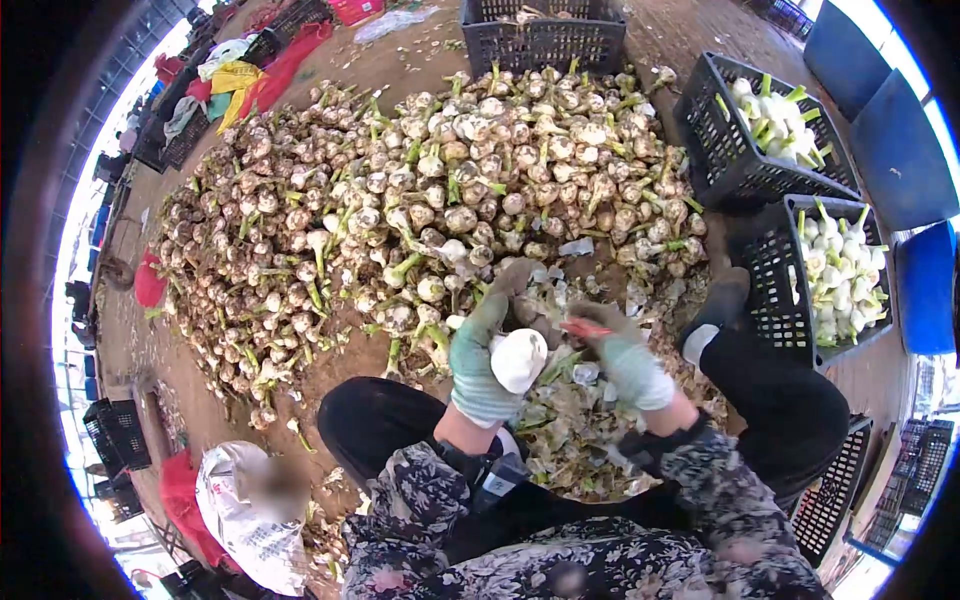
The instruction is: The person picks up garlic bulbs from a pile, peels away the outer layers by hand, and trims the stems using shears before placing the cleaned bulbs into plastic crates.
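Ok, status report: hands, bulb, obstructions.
Left hand, pale-green glove, holding round white garlic bulb. Right hand, matching glove, on slim red tool, blurred. Papery pale peelings below, not blocking.

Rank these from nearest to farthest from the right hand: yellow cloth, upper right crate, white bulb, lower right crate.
1. White bulb, in the left hand
2. Lower right crate, right side
3. Upper right crate, just beyond
4. Yellow cloth, far upper left

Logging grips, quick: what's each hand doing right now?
Left hand: holding a white garlic bulb.
Right hand: closed on a red tool, too blurred to identify.
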`<action>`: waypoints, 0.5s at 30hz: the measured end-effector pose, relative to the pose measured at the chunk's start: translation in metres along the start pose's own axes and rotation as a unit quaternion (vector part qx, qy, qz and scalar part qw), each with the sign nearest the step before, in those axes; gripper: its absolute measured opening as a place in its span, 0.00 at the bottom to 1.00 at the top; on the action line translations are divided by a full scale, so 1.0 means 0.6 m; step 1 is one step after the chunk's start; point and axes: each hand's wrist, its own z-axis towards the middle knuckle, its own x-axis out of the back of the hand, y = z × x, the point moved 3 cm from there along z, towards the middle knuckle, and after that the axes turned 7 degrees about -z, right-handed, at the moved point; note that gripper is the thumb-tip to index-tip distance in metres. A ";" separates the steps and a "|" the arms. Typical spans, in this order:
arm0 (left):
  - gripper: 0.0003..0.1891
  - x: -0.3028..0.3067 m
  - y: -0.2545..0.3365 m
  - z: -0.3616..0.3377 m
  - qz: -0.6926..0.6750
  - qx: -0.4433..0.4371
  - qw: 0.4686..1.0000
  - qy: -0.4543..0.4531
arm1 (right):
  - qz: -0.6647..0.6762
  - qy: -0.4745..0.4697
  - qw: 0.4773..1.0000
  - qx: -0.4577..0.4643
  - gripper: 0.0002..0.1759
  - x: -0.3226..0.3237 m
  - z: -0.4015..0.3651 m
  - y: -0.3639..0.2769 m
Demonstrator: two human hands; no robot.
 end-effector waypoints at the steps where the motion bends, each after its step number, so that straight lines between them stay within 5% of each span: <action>1: 0.22 0.021 -0.006 0.013 -0.019 0.043 0.995 -0.084 | -0.015 0.018 0.999 0.029 0.17 0.015 -0.013 -0.021; 3: 0.23 0.017 -0.021 0.011 -0.010 0.034 0.999 -0.011 | -0.033 0.036 0.997 0.059 0.17 0.025 -0.046 -0.075; 5: 0.24 0.008 -0.031 0.006 0.017 0.023 0.999 0.047 | 0.250 0.060 0.945 0.200 0.15 0.002 -0.077 -0.141; 7: 0.26 -0.006 -0.037 0.004 0.073 -0.027 0.995 -0.059 | 0.072 0.129 0.966 0.213 0.11 -0.032 -0.076 -0.151; 9: 0.28 -0.007 -0.037 -0.008 0.163 -0.096 0.981 -0.047 | -0.112 0.167 0.970 0.134 0.13 -0.037 -0.073 -0.157; 12: 0.28 -0.006 -0.036 -0.020 0.137 -0.084 0.985 -0.059 | -0.121 0.087 0.989 0.007 0.13 -0.046 -0.010 -0.062; 14: 0.28 -0.014 -0.029 -0.014 0.100 -0.062 0.990 -0.075 | -0.134 0.131 0.982 0.037 0.14 -0.036 -0.021 -0.069; 15: 0.27 -0.013 -0.028 -0.006 0.043 -0.026 0.997 -0.053 | 0.066 0.175 0.970 0.153 0.13 -0.031 -0.024 -0.078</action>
